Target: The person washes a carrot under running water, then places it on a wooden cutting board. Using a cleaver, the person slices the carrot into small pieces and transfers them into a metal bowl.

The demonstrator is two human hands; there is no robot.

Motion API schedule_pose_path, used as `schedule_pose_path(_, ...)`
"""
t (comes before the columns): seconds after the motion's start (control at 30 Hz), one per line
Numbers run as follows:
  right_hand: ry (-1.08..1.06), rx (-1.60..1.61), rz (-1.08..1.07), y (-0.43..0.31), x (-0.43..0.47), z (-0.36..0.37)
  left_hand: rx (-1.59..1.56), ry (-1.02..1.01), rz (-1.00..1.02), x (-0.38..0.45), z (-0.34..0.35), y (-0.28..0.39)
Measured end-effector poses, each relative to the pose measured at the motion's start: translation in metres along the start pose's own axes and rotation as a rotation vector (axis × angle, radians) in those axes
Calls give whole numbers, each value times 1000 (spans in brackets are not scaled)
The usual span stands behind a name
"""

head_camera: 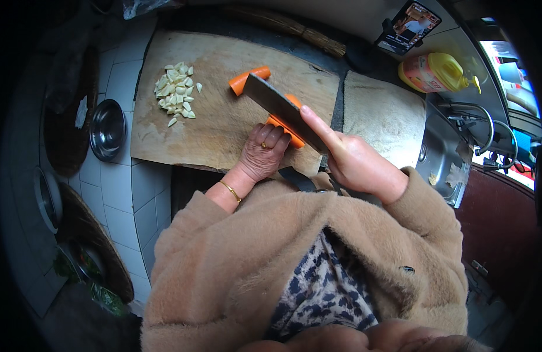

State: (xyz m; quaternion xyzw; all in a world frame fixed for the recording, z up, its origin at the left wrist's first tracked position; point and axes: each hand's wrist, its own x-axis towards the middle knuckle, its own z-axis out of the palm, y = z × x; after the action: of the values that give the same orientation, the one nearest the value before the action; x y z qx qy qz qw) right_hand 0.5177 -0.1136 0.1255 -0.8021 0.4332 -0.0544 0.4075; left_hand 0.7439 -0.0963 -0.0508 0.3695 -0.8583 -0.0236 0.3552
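Observation:
On a large wooden cutting board (209,132), my left hand (266,149) presses its curled fingers on a piece of carrot (293,136). My right hand (356,163) grips a cleaver (284,110), its forefinger laid along the broad blade, the handle hidden in the fist. The blade stands right beside the pressed carrot. Another carrot piece (293,100) shows partly behind the blade. Beyond the blade's far end lies a thick carrot chunk (253,77). A heap of peeled garlic pieces (176,90) sits on the board's left part.
A steel bowl (108,130) stands on white tiles left of the board. At right are a light-coloured board (380,114), a steel sink (442,149) with a faucet and a yellow pump bottle (433,72). A phone (409,26) is mounted on the wall above.

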Motion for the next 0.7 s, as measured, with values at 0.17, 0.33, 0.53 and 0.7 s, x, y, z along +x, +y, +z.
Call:
schedule_pose_path(0.17,-120,-50,69,-17,-13,-12,7,-43,-19,-3,3,-1)
schedule_pose_path(0.33,-120,-47,49,-24,-12,-13,-1,-31,-20,-2,4,-2)
schedule_pose_path(0.53,-147,-33,21,-31,-3,-11,-32,-43,-44,0,2,-2)
schedule_pose_path(0.7,-159,-79,19,-35,4,-7,-83,-67,-90,2,-1,0)
